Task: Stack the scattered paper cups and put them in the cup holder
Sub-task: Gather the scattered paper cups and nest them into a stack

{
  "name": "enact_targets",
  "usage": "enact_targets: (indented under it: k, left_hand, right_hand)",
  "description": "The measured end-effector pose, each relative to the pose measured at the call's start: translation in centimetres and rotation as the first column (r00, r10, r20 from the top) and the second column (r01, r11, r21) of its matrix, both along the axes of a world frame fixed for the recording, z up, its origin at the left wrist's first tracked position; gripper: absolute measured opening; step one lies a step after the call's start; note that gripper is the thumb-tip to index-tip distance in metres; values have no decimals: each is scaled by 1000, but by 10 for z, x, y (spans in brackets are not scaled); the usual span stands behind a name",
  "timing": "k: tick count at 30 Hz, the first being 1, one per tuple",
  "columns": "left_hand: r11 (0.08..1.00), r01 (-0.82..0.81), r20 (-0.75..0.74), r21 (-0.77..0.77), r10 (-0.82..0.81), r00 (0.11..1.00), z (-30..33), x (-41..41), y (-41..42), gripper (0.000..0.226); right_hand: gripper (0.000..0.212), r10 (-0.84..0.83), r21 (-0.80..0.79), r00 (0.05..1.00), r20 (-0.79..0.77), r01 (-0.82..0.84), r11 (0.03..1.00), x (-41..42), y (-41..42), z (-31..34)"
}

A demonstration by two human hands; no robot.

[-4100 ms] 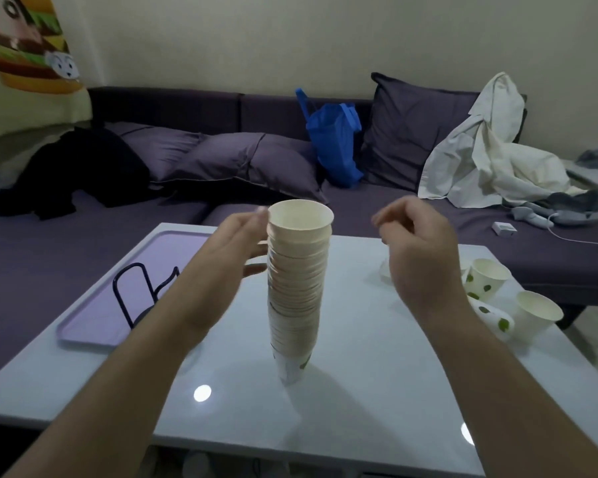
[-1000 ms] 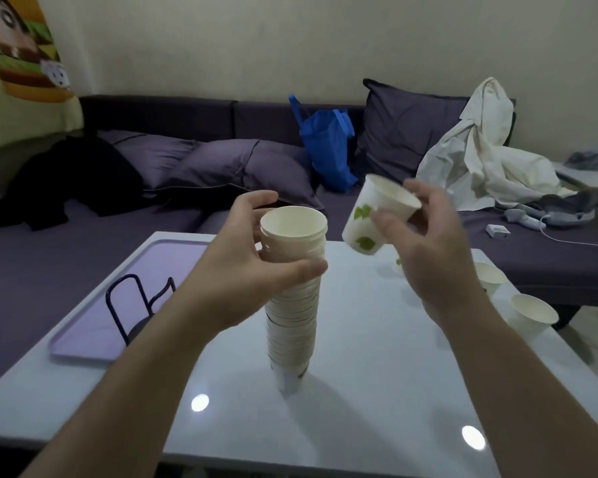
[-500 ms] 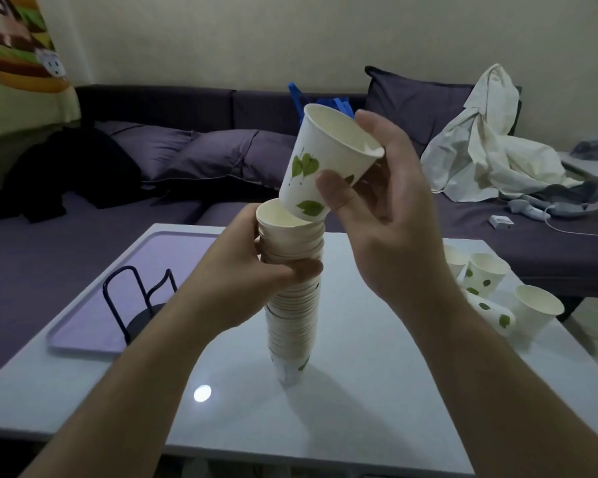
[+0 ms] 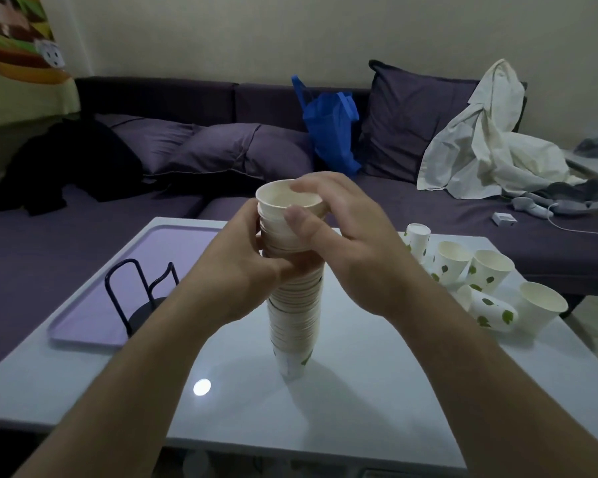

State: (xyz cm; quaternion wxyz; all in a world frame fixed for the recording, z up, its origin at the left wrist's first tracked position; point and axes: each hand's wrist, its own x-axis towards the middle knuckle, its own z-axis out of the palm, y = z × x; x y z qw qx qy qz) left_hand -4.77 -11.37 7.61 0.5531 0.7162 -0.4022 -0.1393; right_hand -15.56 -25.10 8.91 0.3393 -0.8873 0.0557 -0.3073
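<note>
Black wire cup holder (image 4: 139, 294) stands empty on the lilac tray (image 4: 83, 334), left. My left hand (image 4: 237, 270) and right hand (image 4: 346, 246) clasp the tall leaf-printed cup stack (image 4: 294, 322) mid-table; loose cups (image 4: 477, 281) cluster right.

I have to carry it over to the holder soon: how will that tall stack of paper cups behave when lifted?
The stack of paper cups is tall on one narrow bottom cup, so it probably tips or bows easily. Both the left hand and the right hand grip near the top; lifted from there, the lower cups might slip off. Thin paper, likely light and crushable.
</note>
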Motion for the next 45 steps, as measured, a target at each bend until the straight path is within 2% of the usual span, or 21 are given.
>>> enact_targets:
  k: [3,6,8,10,12,14,16,18,20,22,24,27,31,34,37,39,41,42,43,45]
  left_hand:
    - [1000,1,-10,8,-1,1000,-2,0,-1,76]
    - [1000,-11,2,-17,11,1000,-4,-3,-1,84]
    - [996,-65,116,-67,73,991,4,-11,4,94]
    - [976,-112,327,-189,170,930,18,-21,9,92]
    - [942,-79,484,-325,238,842,33,-36,10,75]
    - [919,23,526,-393,204,826,38,-55,4,51]
    - [934,130,529,-332,70,846,28,-76,-7,32]
    - [973,177,489,-147,-84,868,5,-93,-20,29]
    - [979,197,336,55,-204,919,-26,-103,-33,32]
    - [949,212,178,234,-256,950,-58,-106,-44,36]
    - [911,225,56,345,-259,964,-84,-106,-51,38]
    - [897,219,5,383,-239,971,-109,-104,-60,38]
    - [895,221,-8,386,-237,972,-126,-104,-70,36]
    - [898,220,-22,382,-230,973,-131,-107,-73,36]
    - [909,206,-95,362,-184,978,-132,-110,-76,39]
    - [920,196,-146,340,-154,977,-131,-112,-77,56]
    - [933,198,-226,299,-132,965,-127,-114,-78,83]
    - [939,197,-262,280,-123,957,-123,-115,-78,90]
    - [945,188,-278,267,-111,954,-120,-116,-79,88]
    - [953,136,-243,271,-69,968,-117,-115,-79,68]
  right_hand:
    - [65,51,73,999,-15,-50,996,-5,-3,-5]
    - [70,103,186,994,37,-108,977,-14,-1,-10]
    - [66,38,237,994,105,-62,969,-23,-3,-13]
    - [54,-121,267,982,142,80,960,-33,-11,-15]
    - [45,-340,229,936,88,313,922,-43,-28,-22]
    - [47,-526,124,847,-71,531,838,-51,-54,-37]
    - [52,-641,-24,728,-242,656,754,-64,-81,-53]
    - [57,-706,-205,607,-365,687,697,-79,-103,-69]
    - [62,-734,-347,494,-466,661,665,-93,-120,-85]
    - [66,-739,-451,396,-545,604,657,-103,-136,-103]
    - [67,-742,-529,325,-586,540,655,-110,-148,-119]
    - [74,-767,-583,315,-559,509,634,-114,-160,-138]
    - [61,-825,-659,286,-487,500,562,-114,-168,-145]
    - [59,-830,-678,285,-479,482,556,-114,-169,-145]
    - [50,-798,-606,342,-496,522,600,-113,-163,-134]
    - [49,-670,-353,446,-593,603,715,-109,-151,-116]
    - [53,-416,33,620,-665,581,813,-105,-131,-95]
    - [51,-269,181,693,-669,502,845,-103,-120,-85]
    - [46,-113,281,726,-678,398,873,-102,-109,-77]
    - [31,144,410,709,-690,219,886,-102,-94,-67]
